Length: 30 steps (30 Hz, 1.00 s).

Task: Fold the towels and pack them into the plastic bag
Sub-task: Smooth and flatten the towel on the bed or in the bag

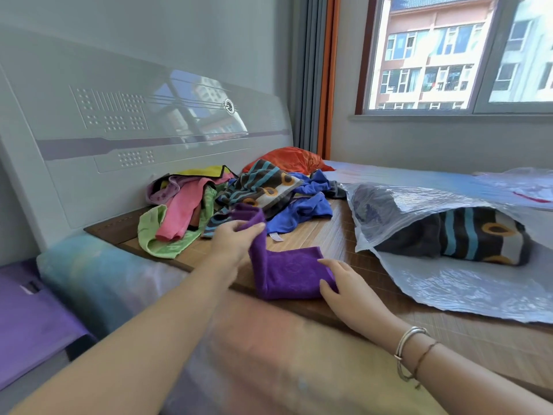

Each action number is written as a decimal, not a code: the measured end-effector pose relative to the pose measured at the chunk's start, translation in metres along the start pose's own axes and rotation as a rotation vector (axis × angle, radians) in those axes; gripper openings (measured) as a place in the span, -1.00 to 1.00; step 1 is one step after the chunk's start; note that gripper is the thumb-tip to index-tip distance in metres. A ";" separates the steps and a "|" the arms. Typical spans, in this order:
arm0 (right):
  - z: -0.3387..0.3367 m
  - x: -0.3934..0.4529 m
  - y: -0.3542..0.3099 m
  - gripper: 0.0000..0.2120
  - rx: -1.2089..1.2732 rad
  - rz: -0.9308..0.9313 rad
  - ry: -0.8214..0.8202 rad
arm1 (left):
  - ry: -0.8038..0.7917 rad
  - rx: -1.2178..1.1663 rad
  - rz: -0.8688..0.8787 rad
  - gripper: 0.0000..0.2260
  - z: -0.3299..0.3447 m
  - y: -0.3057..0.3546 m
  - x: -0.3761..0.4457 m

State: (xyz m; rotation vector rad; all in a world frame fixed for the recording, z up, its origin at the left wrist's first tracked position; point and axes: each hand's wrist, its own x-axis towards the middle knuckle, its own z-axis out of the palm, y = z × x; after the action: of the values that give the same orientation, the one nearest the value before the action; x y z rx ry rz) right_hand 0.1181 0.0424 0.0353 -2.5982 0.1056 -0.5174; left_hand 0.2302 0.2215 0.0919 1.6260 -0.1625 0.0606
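A purple towel point(287, 272) lies partly folded on the bamboo mat point(335, 235) near the bed's front edge. My left hand point(233, 241) grips its raised far end, lifted above the mat. At the towel's near right corner, my right hand point(344, 283) pinches the fabric with the thumb underneath. To the right lies a clear plastic bag point(419, 205), its mouth open toward me, with a folded dark striped towel point(466, 238) inside. Behind the purple towel sits a heap of loose towels point(239, 196): pink, green, blue, yellow and striped.
The white headboard point(134, 130) stands at the left behind the heap. An orange bag point(287, 163) lies at the back of the bed. More clear plastic point(520, 184) is spread at the far right. A purple surface point(30, 319) sits beside the bed at lower left.
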 end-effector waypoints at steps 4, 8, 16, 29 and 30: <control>-0.005 -0.003 0.011 -0.63 0.132 0.092 0.038 | -0.309 0.098 -0.009 -0.80 0.063 -0.003 -0.014; -0.001 -0.004 0.026 -0.69 0.264 0.247 0.041 | -0.382 0.280 0.083 -0.75 0.083 -0.012 -0.024; 0.011 -0.003 0.027 -0.62 0.254 0.091 0.068 | -0.093 0.650 -0.104 -0.47 0.043 -0.040 -0.009; -0.032 -0.057 0.034 -0.86 0.113 -0.046 0.158 | -0.405 0.091 -0.255 -0.71 0.053 0.004 -0.070; -0.040 -0.064 0.033 -0.83 0.103 -0.079 0.201 | -0.457 0.110 -0.239 -0.72 0.051 0.011 -0.078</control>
State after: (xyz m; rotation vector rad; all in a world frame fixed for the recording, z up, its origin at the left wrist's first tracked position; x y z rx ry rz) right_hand 0.0444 0.0061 0.0306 -2.4529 0.0418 -0.7906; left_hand 0.1486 0.1753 0.0889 1.7384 -0.3177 -0.4956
